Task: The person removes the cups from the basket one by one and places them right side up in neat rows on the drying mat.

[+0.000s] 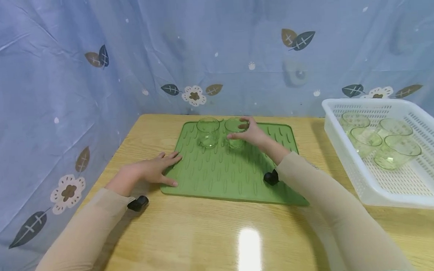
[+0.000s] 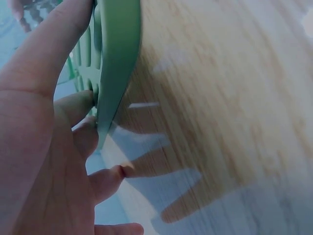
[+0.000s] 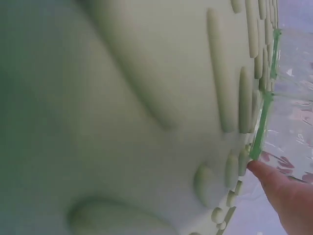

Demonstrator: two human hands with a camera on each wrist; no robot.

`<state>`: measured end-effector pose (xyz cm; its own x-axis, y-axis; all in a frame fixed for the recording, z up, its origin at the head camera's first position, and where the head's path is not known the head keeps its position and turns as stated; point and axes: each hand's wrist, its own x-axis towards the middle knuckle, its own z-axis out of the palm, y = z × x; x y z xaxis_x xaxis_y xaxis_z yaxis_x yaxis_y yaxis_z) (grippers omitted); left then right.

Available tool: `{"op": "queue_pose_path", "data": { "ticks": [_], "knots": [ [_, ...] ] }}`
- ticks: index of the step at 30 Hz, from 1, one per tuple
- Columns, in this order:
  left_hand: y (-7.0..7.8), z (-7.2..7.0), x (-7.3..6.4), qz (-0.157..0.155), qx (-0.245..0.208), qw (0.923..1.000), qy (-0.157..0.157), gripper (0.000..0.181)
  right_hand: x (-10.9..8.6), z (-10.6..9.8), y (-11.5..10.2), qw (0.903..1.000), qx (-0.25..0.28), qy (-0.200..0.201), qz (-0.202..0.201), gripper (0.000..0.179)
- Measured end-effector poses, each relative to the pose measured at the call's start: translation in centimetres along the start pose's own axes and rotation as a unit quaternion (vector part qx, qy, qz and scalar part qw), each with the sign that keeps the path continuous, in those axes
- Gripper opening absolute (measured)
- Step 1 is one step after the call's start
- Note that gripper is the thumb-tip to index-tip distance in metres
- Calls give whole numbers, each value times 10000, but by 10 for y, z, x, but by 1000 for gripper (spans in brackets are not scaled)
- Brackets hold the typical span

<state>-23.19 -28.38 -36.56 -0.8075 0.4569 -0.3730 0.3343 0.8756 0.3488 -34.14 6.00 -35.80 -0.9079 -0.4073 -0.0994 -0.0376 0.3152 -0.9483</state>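
Partway along, it seems — 2 glasses [image 1: 208, 133] stand near each other on the green mat [image 1: 219, 176], with 4 more glasses [image 1: 396, 154] left in the white basket [image 1: 347, 157] — the right hand [image 1: 255, 134] curls round the right-hand glass [image 1: 232, 127], the left hand [image 1: 156, 169] spreads over the mat's edge

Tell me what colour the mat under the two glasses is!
The mat is green; the head view shows it best.

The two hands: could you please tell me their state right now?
Left hand: open, touching the green mat.
Right hand: holding a glass on the mat.
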Motion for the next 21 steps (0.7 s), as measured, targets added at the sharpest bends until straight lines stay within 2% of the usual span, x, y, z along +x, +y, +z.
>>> {"op": "queue_pose_path", "data": {
  "ticks": [4, 9, 14, 21],
  "knots": [
    [3, 7, 6, 60, -14, 9999, -80, 104, -7, -2, 8, 9997, 117, 130, 164, 94],
    [6, 4, 10, 28, -5, 10000, -37, 103, -8, -3, 10, 9998, 46, 174, 55, 95],
    [4, -1, 8, 1, 2, 10000, -30, 102, -3, -2, 8, 9999, -67, 111, 46, 101],
    [-2, -1, 1, -3, -40, 10000, -26, 104, 2, -2, 2, 9996, -263, -104, 23, 105]
  ]
}}
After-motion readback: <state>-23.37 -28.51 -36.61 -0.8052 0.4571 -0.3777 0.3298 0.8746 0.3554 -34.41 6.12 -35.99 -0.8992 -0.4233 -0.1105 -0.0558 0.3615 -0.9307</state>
